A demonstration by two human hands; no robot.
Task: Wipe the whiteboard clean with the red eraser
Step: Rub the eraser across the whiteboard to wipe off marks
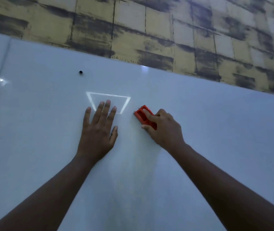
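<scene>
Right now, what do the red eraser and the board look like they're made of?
The red eraser looks like hard moulded plastic: a matte body with open rectangular recesses; its wiping face is hidden. The whiteboard looks like a glossy coated panel, since it mirrors a bright light outline; what lies beneath the coating can't be told.

Glossy whiteboard bears a red eraser and a flat left hand.
</scene>
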